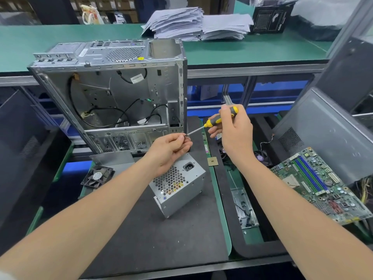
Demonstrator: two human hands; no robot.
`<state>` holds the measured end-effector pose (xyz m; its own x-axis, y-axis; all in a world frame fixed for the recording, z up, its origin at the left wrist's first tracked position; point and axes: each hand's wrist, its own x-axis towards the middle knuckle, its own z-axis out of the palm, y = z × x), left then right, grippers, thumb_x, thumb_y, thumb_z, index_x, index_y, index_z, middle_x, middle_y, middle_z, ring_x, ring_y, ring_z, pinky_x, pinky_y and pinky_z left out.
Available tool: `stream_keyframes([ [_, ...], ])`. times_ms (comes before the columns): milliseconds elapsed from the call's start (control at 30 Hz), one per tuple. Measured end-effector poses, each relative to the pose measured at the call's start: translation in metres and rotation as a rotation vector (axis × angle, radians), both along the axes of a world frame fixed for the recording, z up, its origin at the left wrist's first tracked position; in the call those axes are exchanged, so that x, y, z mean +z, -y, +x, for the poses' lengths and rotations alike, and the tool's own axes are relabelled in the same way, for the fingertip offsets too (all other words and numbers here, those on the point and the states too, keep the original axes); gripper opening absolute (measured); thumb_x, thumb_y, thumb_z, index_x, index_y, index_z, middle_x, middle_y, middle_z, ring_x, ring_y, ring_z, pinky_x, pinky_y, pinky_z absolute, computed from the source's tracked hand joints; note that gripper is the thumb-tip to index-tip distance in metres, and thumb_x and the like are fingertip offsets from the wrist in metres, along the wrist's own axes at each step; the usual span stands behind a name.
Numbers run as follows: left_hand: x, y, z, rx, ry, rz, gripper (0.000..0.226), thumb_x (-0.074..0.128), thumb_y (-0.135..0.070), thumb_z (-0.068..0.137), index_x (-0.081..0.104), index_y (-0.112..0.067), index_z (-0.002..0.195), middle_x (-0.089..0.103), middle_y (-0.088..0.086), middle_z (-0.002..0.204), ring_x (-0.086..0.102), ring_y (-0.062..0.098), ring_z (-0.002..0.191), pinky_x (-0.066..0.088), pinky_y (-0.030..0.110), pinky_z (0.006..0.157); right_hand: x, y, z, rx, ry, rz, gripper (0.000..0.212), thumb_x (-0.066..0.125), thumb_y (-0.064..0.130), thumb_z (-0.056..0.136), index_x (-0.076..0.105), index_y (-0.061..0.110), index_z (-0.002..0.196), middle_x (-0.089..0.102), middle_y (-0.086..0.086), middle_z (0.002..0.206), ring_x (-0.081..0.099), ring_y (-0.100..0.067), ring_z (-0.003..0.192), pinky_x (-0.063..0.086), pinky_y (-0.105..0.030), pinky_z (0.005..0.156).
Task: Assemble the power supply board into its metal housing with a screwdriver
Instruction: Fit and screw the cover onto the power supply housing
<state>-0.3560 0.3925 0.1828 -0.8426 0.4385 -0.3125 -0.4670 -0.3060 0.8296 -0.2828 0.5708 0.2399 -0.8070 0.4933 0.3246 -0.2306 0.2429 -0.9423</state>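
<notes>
Over the dark-topped table (161, 239): right hand (235, 130) curled round the handle of the yellow-and-black screwdriver (220, 118), left hand (171, 150) pinching a small part (185, 135), too small to name, at the shaft's tip. Just below the left hand, the grey metal power supply housing (179, 188), tilted on the table, vent grille up. Behind, an open computer case (113, 93); at right, a green motherboard (319, 186); at left, a loose fan (97, 176).

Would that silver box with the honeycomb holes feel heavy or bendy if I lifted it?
The power supply is probably heavy for its size: parts show packed behind its grille. Its sheet-metal walls look stiff; flat sides suggest it would slide, not roll.
</notes>
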Motion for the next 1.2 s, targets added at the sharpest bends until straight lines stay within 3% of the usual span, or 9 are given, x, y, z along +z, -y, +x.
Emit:
stream_keyframes([
  [167, 0.000, 0.002, 0.001, -0.016, -0.065, -0.051, 0.014, 0.059, -0.004, 0.102, 0.067, 0.000, 0.113, 0.078, 0.008, 0.092, 0.076, 0.016, 0.091, 0.059, 0.020, 0.077, 0.001, 0.001, -0.002, 0.014, 0.021, 0.028, 0.028, 0.049, 0.027, 0.111, 0.055, 0.000, 0.106, 0.075, -0.009, 0.081, 0.073, -0.027, 0.064, 0.060, -0.034, 0.057],
  [367, -0.003, 0.004, 0.000, -0.016, -0.288, -0.238, 0.011, 0.061, -0.005, 0.101, 0.070, -0.003, 0.106, 0.077, 0.010, 0.090, 0.074, 0.018, 0.083, 0.059, 0.024, 0.077, 0.005, 0.001, -0.002, 0.063, 0.019, 0.119, 0.026, 0.055, 0.026, 0.109, 0.055, 0.000, 0.105, 0.074, -0.007, 0.080, 0.074, -0.022, 0.063, 0.063, -0.037, 0.055],
  [500, -0.005, 0.006, -0.002, -0.015, -0.277, -0.243, 0.013, 0.057, -0.006, 0.104, 0.070, -0.004, 0.104, 0.078, 0.006, 0.086, 0.073, 0.016, 0.081, 0.059, 0.023, 0.075, 0.009, -0.001, -0.005, 0.116, 0.050, 0.161, 0.025, 0.058, 0.029, 0.108, 0.057, 0.004, 0.106, 0.076, -0.005, 0.083, 0.075, -0.021, 0.067, 0.064, -0.039, 0.062],
  [900, -0.008, 0.007, -0.009, -0.079, -0.572, -0.478, 0.014, 0.056, -0.005, 0.104, 0.070, -0.006, 0.099, 0.077, 0.006, 0.085, 0.074, 0.021, 0.078, 0.061, 0.029, 0.075, 0.019, -0.004, -0.009, 0.191, 0.092, 0.299, 0.016, 0.059, 0.022, 0.107, 0.057, 0.006, 0.107, 0.076, -0.002, 0.082, 0.073, -0.019, 0.068, 0.063, -0.034, 0.068],
  [1200, -0.008, 0.007, -0.012, -0.114, -0.537, -0.408, 0.014, 0.055, -0.006, 0.105, 0.069, -0.005, 0.101, 0.077, 0.009, 0.087, 0.074, 0.021, 0.080, 0.059, 0.026, 0.074, 0.018, -0.006, -0.008, 0.159, 0.077, 0.255, 0.017, 0.059, 0.025, 0.107, 0.057, 0.008, 0.106, 0.076, -0.003, 0.082, 0.074, -0.018, 0.067, 0.063, -0.034, 0.066],
])
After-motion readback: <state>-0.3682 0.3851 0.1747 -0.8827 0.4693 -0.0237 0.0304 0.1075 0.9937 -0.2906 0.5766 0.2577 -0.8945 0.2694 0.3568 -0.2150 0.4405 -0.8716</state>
